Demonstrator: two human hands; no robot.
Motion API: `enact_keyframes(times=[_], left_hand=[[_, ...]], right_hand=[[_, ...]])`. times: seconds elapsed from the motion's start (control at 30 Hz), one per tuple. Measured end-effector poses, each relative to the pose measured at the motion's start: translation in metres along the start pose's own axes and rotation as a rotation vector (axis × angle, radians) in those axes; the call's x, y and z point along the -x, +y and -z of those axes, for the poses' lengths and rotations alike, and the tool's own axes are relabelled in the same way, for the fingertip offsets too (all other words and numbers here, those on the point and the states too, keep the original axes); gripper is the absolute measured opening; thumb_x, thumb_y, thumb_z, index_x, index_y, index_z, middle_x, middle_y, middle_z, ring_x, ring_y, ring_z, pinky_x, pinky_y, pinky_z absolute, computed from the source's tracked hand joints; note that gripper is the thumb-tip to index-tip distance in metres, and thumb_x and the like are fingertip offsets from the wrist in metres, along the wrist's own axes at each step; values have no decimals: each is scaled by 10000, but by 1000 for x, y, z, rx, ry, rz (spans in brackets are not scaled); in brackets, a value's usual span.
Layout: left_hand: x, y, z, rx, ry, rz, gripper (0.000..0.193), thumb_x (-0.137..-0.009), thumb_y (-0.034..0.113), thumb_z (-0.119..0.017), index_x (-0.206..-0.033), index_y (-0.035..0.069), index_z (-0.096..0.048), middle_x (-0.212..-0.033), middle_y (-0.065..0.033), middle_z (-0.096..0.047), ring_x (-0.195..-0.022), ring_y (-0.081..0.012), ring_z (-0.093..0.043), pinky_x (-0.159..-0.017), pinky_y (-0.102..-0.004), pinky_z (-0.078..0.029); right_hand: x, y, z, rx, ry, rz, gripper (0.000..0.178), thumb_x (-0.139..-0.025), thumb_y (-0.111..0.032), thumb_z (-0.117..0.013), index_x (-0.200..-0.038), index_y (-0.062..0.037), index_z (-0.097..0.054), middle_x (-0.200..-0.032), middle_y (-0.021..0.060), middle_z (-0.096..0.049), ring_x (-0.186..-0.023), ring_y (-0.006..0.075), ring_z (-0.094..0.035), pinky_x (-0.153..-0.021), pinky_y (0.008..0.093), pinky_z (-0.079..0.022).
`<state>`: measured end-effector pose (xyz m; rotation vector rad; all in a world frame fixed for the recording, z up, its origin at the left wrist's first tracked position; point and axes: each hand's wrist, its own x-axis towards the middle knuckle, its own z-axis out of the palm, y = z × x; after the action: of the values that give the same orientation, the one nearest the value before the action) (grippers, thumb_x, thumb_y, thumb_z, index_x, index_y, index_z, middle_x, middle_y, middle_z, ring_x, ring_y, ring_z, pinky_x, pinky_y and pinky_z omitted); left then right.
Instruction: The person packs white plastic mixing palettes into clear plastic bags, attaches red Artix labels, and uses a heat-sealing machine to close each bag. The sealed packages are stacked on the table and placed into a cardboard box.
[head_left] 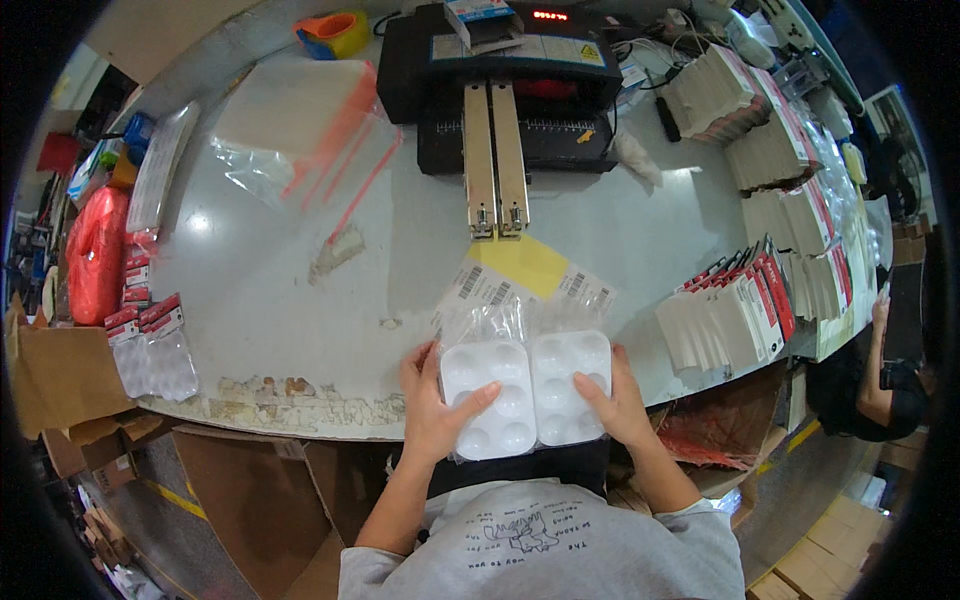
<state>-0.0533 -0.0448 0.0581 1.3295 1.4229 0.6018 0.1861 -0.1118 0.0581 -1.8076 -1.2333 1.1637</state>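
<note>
We are sitting at a pale grey table [260,310] that is filling most of the view, its near edge flaking down to bare patches. Below it, an open cardboard box [250,510] is standing on a floor with yellow lines [178,498]. At the far side, a black machine [420,65] is reaching toward us with two metal bars [495,150]. Bundled cards [710,90] are lining the right side, and clear bags with red edges [295,110] are lying at the far left. Just beyond our lap, we are holding two white six-well palettes [488,400] side by side at the near edge, in clear film. Our left hand [440,410] and right hand [615,400] are gripping their outer sides, partly curled, each thumb pressing on a palette's face. A yellow sheet [525,265] is lying between the bars and the palettes.

The palettes are hiding most of our other fingers, so we are not seeing how far those are bending. Glare is blurring the film's edges. The dark lens rim is cutting off the room, and only part of another person [850,390] is showing at right.
</note>
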Motion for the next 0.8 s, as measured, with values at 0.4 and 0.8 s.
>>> enact_keyframes(times=[0.4, 0.8], left_hand=[[-28, 28, 23, -141, 178, -190, 151, -787, 107, -655, -884, 22, -578, -851, -99, -532, -796, -217, -504, -747, -339, -398], [-20, 24, 10, 218, 286, -180, 111, -948, 99, -486, -906, -3, -480, -854, -103, -610, -767, -139, -572, -717, -274, -462]], right_hand=[[-9, -47, 17, 315, 316, 308, 483, -792, -149, -642, -1227, 10, -504, -1239, 189, -506, -1134, 328, -491, -976, 404, -368], [-8, -57, 165, 865, 724, 205, 560, -796, -233, -694, -1211, 86, -495, -1211, 264, -539, -1088, 395, -544, -952, 399, -412]])
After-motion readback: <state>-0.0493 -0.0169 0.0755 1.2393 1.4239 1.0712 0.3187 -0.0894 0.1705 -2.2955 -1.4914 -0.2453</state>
